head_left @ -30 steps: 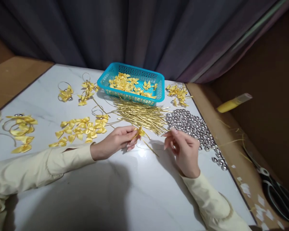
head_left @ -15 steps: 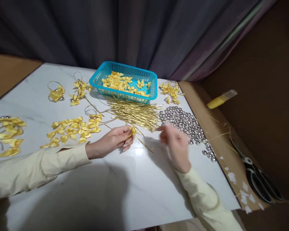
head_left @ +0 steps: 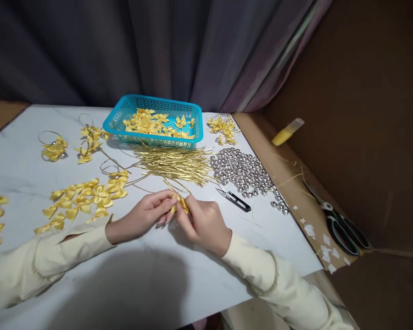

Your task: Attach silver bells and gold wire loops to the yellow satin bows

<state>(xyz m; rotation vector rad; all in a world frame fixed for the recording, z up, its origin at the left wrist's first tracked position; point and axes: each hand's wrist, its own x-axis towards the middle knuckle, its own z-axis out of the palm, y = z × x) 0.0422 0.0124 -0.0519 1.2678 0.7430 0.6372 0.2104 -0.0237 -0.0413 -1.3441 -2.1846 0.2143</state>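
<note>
A yellow ribbon bow is pinched between both hands near the middle of the white table. My left hand has closed fingers on the bow's left side. From the right, my right hand presses thumb and fingers together at the bow; whether it also grips something smaller is hidden. Just behind the hands lies a pile of gold twist ties. Silver beads are spread to their right, with small black thread snips in front of them. Loose yellow bows lie left of my left hand.
A blue basket holding yellow bows stands at the back. Bow clusters with gold loops lie at left, another cluster at back right. Black-handled scissors, paper scraps and a yellow tube rest on the brown right edge.
My right hand has come from beside the beads to the bow in my left hand. The black snips now show. The whole view has shifted, so table items appear further left.
</note>
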